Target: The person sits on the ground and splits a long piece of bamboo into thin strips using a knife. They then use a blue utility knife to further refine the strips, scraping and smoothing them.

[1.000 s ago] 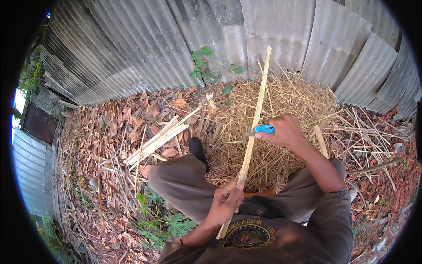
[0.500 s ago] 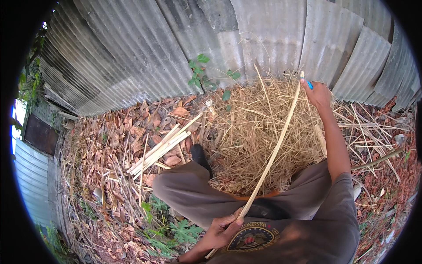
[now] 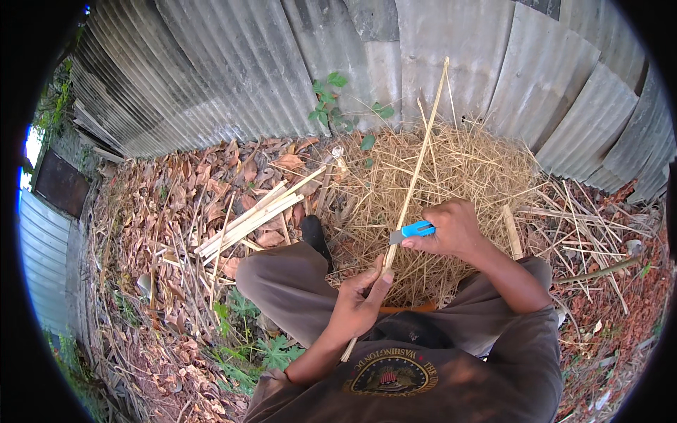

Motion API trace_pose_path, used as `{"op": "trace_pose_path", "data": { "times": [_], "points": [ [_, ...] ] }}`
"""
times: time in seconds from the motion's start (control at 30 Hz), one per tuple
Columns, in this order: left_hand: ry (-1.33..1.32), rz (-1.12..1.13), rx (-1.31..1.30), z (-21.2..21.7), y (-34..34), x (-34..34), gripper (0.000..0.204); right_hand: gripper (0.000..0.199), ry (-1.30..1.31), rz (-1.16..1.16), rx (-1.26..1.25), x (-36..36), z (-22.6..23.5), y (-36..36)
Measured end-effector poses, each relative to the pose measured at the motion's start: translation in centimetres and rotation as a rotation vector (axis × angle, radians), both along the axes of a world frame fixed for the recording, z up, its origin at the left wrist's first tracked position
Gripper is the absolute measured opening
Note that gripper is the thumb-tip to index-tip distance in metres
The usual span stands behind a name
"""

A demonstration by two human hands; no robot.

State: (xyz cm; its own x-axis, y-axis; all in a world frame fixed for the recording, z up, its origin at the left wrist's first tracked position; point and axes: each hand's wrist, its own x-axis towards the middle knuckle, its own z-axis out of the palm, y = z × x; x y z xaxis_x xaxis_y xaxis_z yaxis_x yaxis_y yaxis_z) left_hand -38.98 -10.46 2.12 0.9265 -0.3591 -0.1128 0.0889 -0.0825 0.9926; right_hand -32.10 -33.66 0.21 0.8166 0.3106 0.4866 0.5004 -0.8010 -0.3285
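A long pale split strip, bamboo-like, slants across the middle from my lap up toward the metal wall. My left hand pinches it low down between thumb and fingers, and its tail end sticks out below the palm. My right hand is closed around a blue utility knife. The grey blade lies against the strip just above my left fingertips. My right thumb rests beside the blade and the strip.
Beneath the strip spreads a heap of straw-like shavings. Several split pale sticks lie on dry leaves at the left. A corrugated metal wall closes off the far side. Thin sticks are scattered at the right, and a green plant grows at lower left.
My right hand has come down and toward me with the knife, from the strip's far end to near my left hand. My left hand has risen, and the strip now reaches farther up.
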Motion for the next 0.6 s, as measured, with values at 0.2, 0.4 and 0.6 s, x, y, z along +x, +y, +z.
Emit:
{"op": "trace_pose_path", "data": {
  "times": [0.2, 0.4, 0.6],
  "points": [
    [-0.189, -0.019, 0.120, -0.6, -1.2, 0.4, 0.028, 0.072, -0.162, -0.098, -0.077, 2.9, -1.4, -2.3],
    [0.031, 0.032, 0.044, -0.6, -1.2, 0.2, 0.024, 0.074, -0.004, -0.194, -0.044, 3.2, -1.9, -2.1],
    [-0.038, 0.006, 0.089, -1.0, -0.7, 0.6, 0.027, 0.070, -0.103, -0.021, -0.074, 2.6, -2.2, -1.5]
  ]
}}
